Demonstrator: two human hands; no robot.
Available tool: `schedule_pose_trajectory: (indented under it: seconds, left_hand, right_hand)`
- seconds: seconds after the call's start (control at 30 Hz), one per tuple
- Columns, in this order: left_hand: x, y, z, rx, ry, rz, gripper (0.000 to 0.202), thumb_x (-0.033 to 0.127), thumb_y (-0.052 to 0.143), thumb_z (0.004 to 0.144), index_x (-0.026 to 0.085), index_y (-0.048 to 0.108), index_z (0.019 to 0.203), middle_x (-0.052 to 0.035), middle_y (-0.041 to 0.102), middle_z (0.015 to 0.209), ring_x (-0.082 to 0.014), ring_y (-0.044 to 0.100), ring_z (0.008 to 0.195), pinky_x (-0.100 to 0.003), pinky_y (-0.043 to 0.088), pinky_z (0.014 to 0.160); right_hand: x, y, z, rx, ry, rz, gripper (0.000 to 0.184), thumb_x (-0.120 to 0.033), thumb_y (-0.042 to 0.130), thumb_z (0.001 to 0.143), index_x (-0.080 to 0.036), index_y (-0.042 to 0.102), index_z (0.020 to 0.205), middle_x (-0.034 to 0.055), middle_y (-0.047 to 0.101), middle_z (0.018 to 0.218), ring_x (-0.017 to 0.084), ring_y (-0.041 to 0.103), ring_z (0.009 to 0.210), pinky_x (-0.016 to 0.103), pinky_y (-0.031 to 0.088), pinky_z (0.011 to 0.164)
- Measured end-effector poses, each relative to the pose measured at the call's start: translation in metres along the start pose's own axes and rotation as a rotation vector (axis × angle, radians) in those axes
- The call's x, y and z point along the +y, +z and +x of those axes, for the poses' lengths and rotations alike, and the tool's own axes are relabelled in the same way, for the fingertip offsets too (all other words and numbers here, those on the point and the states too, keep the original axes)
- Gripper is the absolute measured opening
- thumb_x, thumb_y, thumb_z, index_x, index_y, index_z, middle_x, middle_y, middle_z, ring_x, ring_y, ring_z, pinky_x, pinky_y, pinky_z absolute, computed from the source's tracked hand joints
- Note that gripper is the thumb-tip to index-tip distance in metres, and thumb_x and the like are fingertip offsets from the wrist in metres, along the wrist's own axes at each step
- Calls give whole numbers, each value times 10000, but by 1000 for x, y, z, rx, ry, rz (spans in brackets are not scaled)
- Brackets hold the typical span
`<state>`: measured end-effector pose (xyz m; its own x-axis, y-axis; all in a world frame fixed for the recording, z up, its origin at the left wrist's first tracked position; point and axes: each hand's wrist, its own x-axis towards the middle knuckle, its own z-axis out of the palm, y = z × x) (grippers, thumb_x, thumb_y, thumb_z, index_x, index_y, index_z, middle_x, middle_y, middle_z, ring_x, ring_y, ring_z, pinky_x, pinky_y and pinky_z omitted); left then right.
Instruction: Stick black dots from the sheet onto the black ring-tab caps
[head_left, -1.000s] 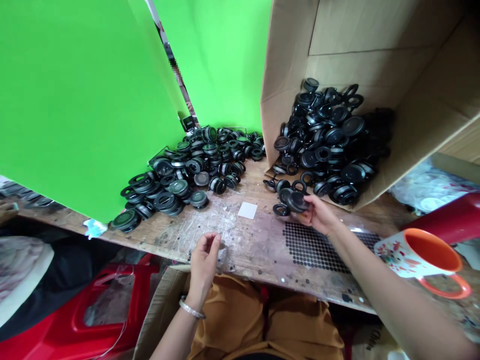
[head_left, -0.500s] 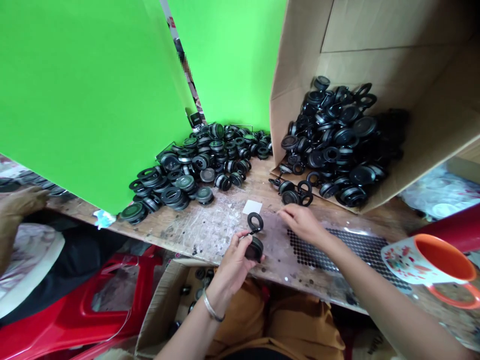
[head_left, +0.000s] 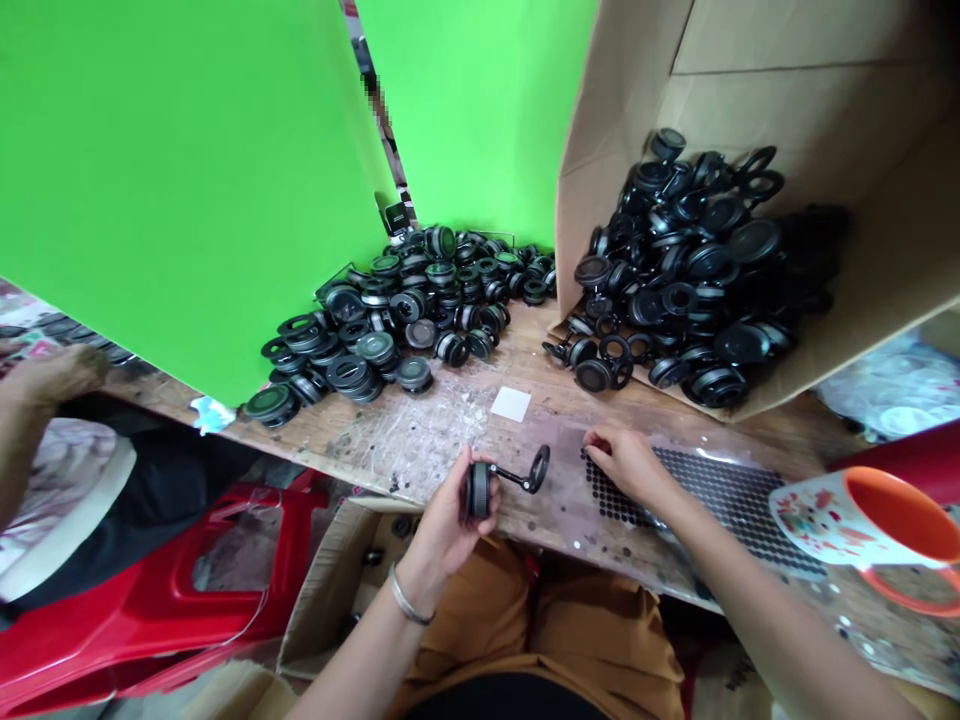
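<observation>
My left hand [head_left: 450, 505] is closed round a black round part [head_left: 480, 488] whose hinged ring [head_left: 537, 468] swings out to the right, held just over the near edge of the worn wooden bench [head_left: 420, 440]. My right hand [head_left: 626, 462] rests on a sheet of small black dots [head_left: 720, 490], its fingertips pinched together at the sheet's left end; what they hold, if anything, is too small to see. A small white square [head_left: 511, 404] lies just beyond both hands.
A heap of black round parts [head_left: 405, 310] lies at the back left before green screens. A tipped cardboard box [head_left: 750, 120] holds more parts [head_left: 690, 270]. An orange-lined mug [head_left: 877, 525] stands right. Another person's hand [head_left: 52, 375] shows at left. Below are a red stool [head_left: 195, 590] and a carton [head_left: 330, 590].
My left hand took up a black part and turned it on its side. My right hand left the parts by the box and came down onto the dotted sheet.
</observation>
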<state>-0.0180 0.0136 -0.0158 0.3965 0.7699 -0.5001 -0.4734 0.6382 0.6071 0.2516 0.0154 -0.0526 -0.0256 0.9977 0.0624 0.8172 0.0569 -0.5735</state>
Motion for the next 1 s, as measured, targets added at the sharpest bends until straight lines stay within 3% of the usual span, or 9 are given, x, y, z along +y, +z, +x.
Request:
schedule_pose_trajectory:
  seconds: [0.27, 0.43, 0.53, 0.67, 0.8, 1.0]
  left_hand:
    - [-5, 3, -2, 28, -34, 17, 421, 592, 607, 853, 173, 594, 892, 32, 498, 554, -56, 420, 413, -112, 232, 325]
    - [-6, 3, -4, 80, -52, -5, 403, 569, 619, 848, 168, 582, 850, 28, 510, 545, -56, 426, 401, -119, 225, 327]
    - [-7, 3, -6, 104, -32, 35, 406, 577, 626, 834, 172, 591, 849, 32, 509, 549, -60, 434, 401, -128, 239, 327]
    - [-11, 7, -8, 148, 3, 124, 433, 603, 643, 802, 173, 611, 845, 47, 477, 546, -66, 431, 392, -145, 255, 319]
    - [-17, 12, -10, 152, 32, 184, 471, 631, 665, 763, 169, 622, 842, 55, 453, 536, -69, 415, 387, -153, 279, 316]
    - [-23, 16, -10, 163, 57, 191, 489, 638, 685, 734, 166, 614, 842, 55, 458, 552, -68, 403, 394, -153, 298, 303]
  right_hand:
    - [-7, 0, 9, -55, -28, -109, 140, -118, 536, 762, -206, 552, 654, 30, 596, 715, 176, 526, 703, 281, 323, 665]
    - [-13, 1, 3, -2, -56, -165, 134, -111, 543, 767, -205, 527, 672, 65, 574, 785, 219, 511, 804, 313, 354, 732]
    - [-32, 3, -9, 115, -93, -127, 100, -166, 528, 826, -205, 545, 736, 87, 579, 859, 252, 499, 892, 353, 381, 808]
    - [-78, 7, -28, 270, -217, 196, 69, -195, 563, 842, -220, 571, 779, 65, 614, 966, 248, 520, 993, 395, 391, 914]
    - [-111, 14, -35, 207, -211, 365, 91, -184, 581, 836, -221, 590, 753, 57, 625, 997, 243, 523, 1032, 409, 394, 929]
    - [-114, 22, -34, 171, -204, 315, 95, -184, 592, 833, -220, 596, 745, 55, 642, 973, 249, 526, 1003, 422, 393, 895]
